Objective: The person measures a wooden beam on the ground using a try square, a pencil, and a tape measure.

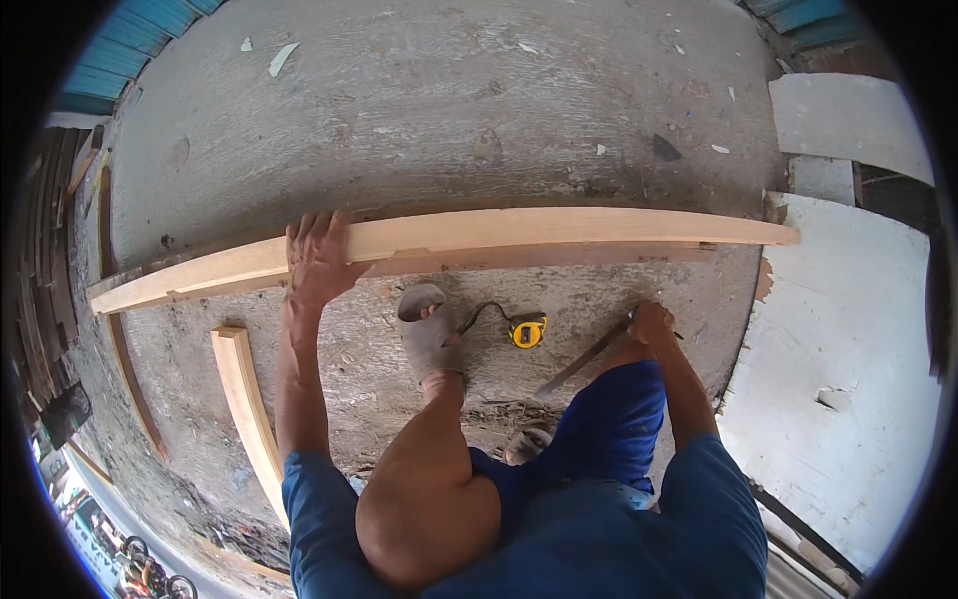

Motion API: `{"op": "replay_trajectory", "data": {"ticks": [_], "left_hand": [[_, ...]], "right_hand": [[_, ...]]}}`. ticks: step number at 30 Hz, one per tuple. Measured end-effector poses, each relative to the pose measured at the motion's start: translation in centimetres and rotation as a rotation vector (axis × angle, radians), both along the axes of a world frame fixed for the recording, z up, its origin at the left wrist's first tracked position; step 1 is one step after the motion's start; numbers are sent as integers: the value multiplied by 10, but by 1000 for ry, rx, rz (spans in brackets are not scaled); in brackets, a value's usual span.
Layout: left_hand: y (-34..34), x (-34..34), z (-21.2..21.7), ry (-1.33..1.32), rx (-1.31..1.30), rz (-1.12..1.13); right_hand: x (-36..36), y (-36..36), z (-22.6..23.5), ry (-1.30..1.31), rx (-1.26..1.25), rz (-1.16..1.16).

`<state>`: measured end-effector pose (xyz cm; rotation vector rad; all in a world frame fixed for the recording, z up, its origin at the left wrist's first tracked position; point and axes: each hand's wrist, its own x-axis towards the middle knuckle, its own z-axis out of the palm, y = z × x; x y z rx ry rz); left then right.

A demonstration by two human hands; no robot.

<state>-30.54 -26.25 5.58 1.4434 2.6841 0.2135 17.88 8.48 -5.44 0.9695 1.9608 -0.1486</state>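
A long pale wooden beam [519,228] lies crosswise in front of me, with shallow notches along its near edge. My left hand [321,262] rests on its left part, fingers stretched over the top and thumb apart. At the right, well short of the beam, my right hand [654,323] is closed round the handle of a long-bladed tool [584,364]. Its narrow dark blade points down and left; its exact kind is unclear. Between my sandalled foot [431,334] and the right hand, a yellow tape measure [527,331] with a dark strap lies on the ground.
Beneath the long beam runs a browner timber [559,259]. A shorter pale timber [246,399] lies left of my left forearm. Dark planks [45,260] are stacked at the far left. White sheets [838,309] cover the right side. Scraps dot the rough concrete floor [449,110].
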Motion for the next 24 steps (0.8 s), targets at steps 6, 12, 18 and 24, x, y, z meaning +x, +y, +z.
{"op": "replay_trajectory", "data": {"ticks": [6, 12, 18, 24], "left_hand": [[5, -8, -1, -73, -35, 7], [30, -12, 1, -92, -38, -90], [19, 0, 4, -144, -48, -49], [39, 9, 9, -232, 38, -130]], "right_hand": [[42, 30, 19, 534, 131, -192], [63, 32, 174, 915, -280, -671], [76, -11, 226, 1419, -438, -1109], [-37, -79, 144, 1473, -775, -1391]]}}
